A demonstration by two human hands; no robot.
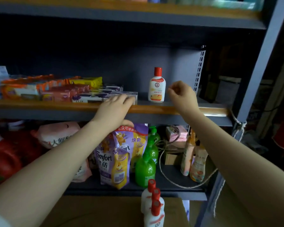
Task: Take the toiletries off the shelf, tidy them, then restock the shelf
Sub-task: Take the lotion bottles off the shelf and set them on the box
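A white lotion bottle with a red cap (156, 86) stands upright, alone on the right part of the middle shelf (154, 110). My right hand (181, 94) hovers just right of it with fingers loosely curled, holding nothing. My left hand (116, 104) lies flat with straight fingers on a purple soap box (121, 96) at the shelf's front edge. Three more white red-capped bottles (153, 205) stand on a cardboard box (105, 212) below.
Orange and yellow soap packs (44, 89) fill the shelf's left part. The lower shelf holds purple Comfort pouches (116, 161), green pump bottles (146, 167), peach bottles (195, 163), red jugs (5, 159) and loose rope (170, 177). A grey upright (261, 63) stands at the right.
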